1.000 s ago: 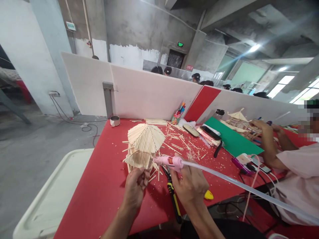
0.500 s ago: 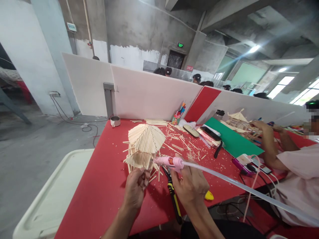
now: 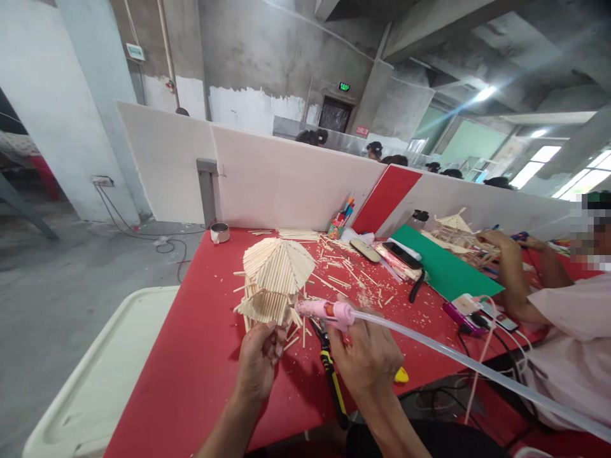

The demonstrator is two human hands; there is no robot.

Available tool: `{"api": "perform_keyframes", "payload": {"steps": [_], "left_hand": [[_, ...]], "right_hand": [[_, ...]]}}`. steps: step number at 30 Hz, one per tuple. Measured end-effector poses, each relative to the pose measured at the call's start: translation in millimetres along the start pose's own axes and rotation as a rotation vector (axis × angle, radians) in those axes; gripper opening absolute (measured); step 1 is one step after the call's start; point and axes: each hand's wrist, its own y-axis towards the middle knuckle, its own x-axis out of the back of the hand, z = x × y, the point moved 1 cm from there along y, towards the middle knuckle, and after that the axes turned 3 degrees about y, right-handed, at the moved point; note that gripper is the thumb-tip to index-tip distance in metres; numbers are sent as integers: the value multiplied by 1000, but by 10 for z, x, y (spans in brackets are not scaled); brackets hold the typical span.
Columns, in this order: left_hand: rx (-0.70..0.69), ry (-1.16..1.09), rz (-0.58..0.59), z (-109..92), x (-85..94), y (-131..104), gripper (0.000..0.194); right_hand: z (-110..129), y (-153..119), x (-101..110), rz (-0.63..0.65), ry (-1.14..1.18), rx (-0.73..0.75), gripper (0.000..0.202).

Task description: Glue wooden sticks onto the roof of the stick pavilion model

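A small house model made of pale wooden sticks [image 3: 277, 267] stands on the red table, with a broad slatted roof above a lower slatted eave. My left hand [image 3: 260, 356] pinches the front edge of the lower eave. In my right hand [image 3: 370, 356] is a pink hot glue gun [image 3: 327, 312], its nozzle at the right side of the eave. A long translucent glue stick [image 3: 443, 350] runs out of its back toward the lower right. Black and yellow pliers [image 3: 331, 378] lie between my hands, partly under the glue gun.
Loose sticks [image 3: 351, 273] and crumbs litter the table behind the glue gun. A pen holder [image 3: 338, 222], a phone [image 3: 405, 254], a green board [image 3: 443, 267] and a purple power bank [image 3: 463, 320] lie right. A co-worker's arms [image 3: 518, 273] reach over another stick model. A white partition [image 3: 296, 178] borders the back.
The glue gun's nozzle has shifted very slightly to the right relative to the eave. My left hand keeps its pinch on the model, and the rest looks nearly the same.
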Motion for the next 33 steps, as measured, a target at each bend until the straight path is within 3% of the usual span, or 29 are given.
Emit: {"api": "perform_keyframes", "payload": {"steps": [33], "left_hand": [[9,-52,4,45,50,17,22]], "right_hand": [[17,2,-8,-8,6,10,34]]}}
